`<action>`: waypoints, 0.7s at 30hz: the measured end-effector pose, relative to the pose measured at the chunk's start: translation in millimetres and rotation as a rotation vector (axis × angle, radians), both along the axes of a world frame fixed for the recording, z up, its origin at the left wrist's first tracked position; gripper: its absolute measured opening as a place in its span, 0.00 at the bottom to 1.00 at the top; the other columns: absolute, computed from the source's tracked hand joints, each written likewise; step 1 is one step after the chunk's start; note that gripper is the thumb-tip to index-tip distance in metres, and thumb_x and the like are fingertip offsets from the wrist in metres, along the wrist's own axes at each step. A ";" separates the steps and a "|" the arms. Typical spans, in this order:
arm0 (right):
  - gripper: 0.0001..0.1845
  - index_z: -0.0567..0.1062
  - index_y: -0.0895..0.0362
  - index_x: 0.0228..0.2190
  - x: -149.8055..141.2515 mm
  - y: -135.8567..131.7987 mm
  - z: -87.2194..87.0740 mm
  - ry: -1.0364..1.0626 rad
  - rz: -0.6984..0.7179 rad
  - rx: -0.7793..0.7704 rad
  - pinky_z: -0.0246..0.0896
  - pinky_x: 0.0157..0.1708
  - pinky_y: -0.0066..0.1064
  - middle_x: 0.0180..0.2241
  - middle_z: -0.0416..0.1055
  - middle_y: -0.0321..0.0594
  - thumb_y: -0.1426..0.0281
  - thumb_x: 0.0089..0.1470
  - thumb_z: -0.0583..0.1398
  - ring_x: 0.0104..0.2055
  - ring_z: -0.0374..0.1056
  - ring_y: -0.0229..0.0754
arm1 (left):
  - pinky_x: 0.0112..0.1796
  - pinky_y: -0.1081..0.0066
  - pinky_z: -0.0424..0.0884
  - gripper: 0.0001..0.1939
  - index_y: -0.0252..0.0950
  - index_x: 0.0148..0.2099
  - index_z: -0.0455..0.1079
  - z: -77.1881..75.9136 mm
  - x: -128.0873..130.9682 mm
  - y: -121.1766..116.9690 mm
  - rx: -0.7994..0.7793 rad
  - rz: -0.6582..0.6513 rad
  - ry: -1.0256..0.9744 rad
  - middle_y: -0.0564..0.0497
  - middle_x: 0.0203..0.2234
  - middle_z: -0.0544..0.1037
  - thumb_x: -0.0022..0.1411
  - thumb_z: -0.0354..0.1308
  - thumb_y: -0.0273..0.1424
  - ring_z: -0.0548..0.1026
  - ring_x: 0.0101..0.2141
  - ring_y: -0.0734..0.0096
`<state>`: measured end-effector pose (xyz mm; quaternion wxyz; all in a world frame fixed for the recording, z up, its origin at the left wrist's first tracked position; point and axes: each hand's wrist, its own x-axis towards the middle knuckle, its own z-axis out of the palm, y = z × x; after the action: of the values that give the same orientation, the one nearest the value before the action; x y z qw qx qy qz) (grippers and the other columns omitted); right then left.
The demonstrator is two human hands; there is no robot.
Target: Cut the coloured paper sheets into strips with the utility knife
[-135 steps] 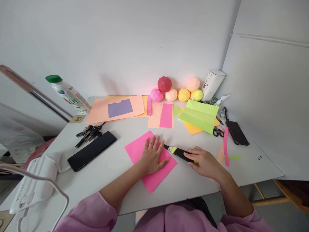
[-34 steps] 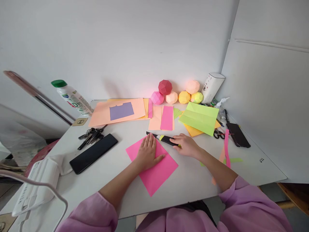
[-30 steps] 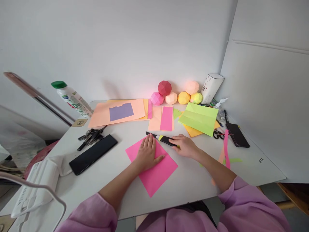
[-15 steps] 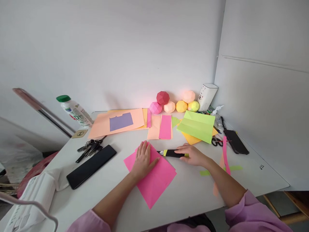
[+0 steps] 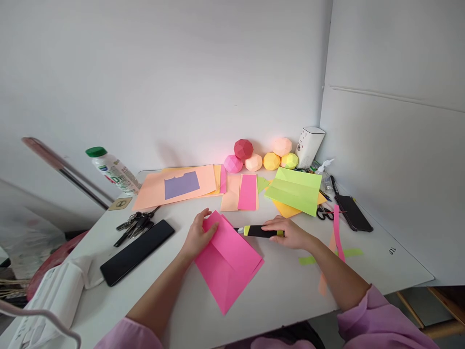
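A folded sheet of pink paper (image 5: 232, 266) lies at a slant on the white table in front of me. My left hand (image 5: 199, 235) grips its upper left edge, thumb on top and the fingers partly hidden behind the paper. My right hand (image 5: 288, 231) is wrapped round a black and yellow-green utility knife (image 5: 259, 231), which points left. The knife's tip meets the upper right edge of the pink paper, and the blade is partly hidden there.
Keys (image 5: 136, 223) and a black phone (image 5: 138, 252) lie at left, near a white bottle (image 5: 112, 169). Behind are peach sheets (image 5: 152, 189), faceted paper balls (image 5: 243, 149) and a green sheet (image 5: 296, 189). Scissors (image 5: 323, 213), paper strips (image 5: 338, 232) and a black case (image 5: 354, 213) lie right.
My left hand has gone from lying flat on the pink paper to gripping its upper left edge, further left. The right hand and the knife have hardly moved.
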<state>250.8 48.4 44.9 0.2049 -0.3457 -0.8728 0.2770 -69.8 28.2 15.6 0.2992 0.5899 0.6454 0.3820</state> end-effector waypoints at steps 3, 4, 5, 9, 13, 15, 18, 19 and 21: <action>0.19 0.75 0.51 0.48 1.3 -0.2 1.2 0.000 -0.004 0.001 0.64 0.48 0.44 0.49 0.73 0.44 0.70 0.52 0.62 0.47 0.67 0.47 | 0.43 0.61 0.70 0.35 0.37 0.62 0.53 -0.9 -4.6 2.1 0.011 -0.022 -0.172 0.44 0.46 0.71 0.56 0.55 0.43 0.72 0.46 0.60; 0.20 0.75 0.51 0.48 2.5 -0.2 2.4 -0.003 -0.015 0.005 0.64 0.48 0.44 0.48 0.73 0.43 0.71 0.52 0.62 0.47 0.67 0.47 | 0.42 0.63 0.70 0.35 0.36 0.62 0.52 0.1 -5.7 2.5 0.017 -0.030 -0.224 0.46 0.42 0.72 0.56 0.55 0.43 0.73 0.43 0.62; 0.20 0.75 0.50 0.47 4.4 0.1 3.7 -0.004 -0.037 0.012 0.64 0.49 0.43 0.48 0.73 0.42 0.72 0.51 0.62 0.48 0.67 0.47 | 0.40 0.64 0.71 0.35 0.35 0.62 0.53 1.6 -6.6 2.6 0.021 -0.035 -0.270 0.47 0.40 0.72 0.55 0.55 0.42 0.74 0.41 0.64; 0.20 0.75 0.51 0.48 18.0 7.7 7.6 -0.015 -0.271 0.141 0.65 0.49 0.40 0.48 0.73 0.40 0.74 0.52 0.60 0.50 0.66 0.46 | 0.36 0.66 0.70 0.35 0.35 0.61 0.57 7.6 -8.1 1.8 0.009 -0.040 -0.395 0.51 0.35 0.72 0.54 0.58 0.43 0.74 0.34 0.68; 0.21 0.73 0.53 0.49 36.0 21.9 3.1 -0.156 -0.665 0.359 0.67 0.42 0.42 0.46 0.74 0.41 0.73 0.52 0.56 0.46 0.67 0.50 | 0.39 0.64 0.71 0.31 0.36 0.54 0.66 9.0 -6.0 0.6 -0.002 -0.051 -0.460 0.47 0.38 0.74 0.49 0.62 0.45 0.74 0.39 0.64; 0.21 0.73 0.54 0.49 43.5 27.2 -1.5 -0.204 -0.766 0.393 0.66 0.40 0.44 0.44 0.75 0.44 0.74 0.52 0.55 0.44 0.67 0.52 | 0.41 0.62 0.71 0.32 0.37 0.51 0.69 10.3 -3.5 -0.5 -0.007 -0.049 -0.487 0.46 0.39 0.75 0.46 0.65 0.46 0.74 0.41 0.61; 0.20 0.74 0.55 0.46 49.1 30.0 -6.4 -0.252 -0.813 0.409 0.65 0.38 0.44 0.41 0.75 0.47 0.75 0.50 0.56 0.41 0.67 0.53 | 0.40 0.61 0.71 0.33 0.37 0.50 0.70 14.4 0.8 -3.0 -0.030 -0.050 -0.515 0.45 0.40 0.76 0.43 0.66 0.48 0.74 0.41 0.59; 0.19 0.75 0.56 0.44 48.8 29.7 -6.8 -0.266 -0.816 0.415 0.64 0.38 0.44 0.40 0.75 0.48 0.75 0.50 0.57 0.41 0.66 0.54 | 0.40 0.61 0.71 0.33 0.37 0.49 0.70 15.9 1.9 -3.8 -0.035 -0.050 -0.518 0.44 0.41 0.76 0.43 0.66 0.49 0.74 0.41 0.59; 0.15 0.77 0.57 0.41 44.4 27.3 -5.5 -0.281 -0.812 0.432 0.63 0.40 0.47 0.39 0.74 0.50 0.75 0.50 0.57 0.42 0.65 0.56 | 0.40 0.61 0.72 0.33 0.37 0.49 0.71 17.7 3.4 -5.0 -0.042 -0.054 -0.522 0.44 0.41 0.76 0.43 0.67 0.49 0.74 0.42 0.59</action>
<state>295.2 75.7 39.5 0.2436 -0.6424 -0.7240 -0.0624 -66.4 23.2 33.3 0.4779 0.4820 0.5381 0.4997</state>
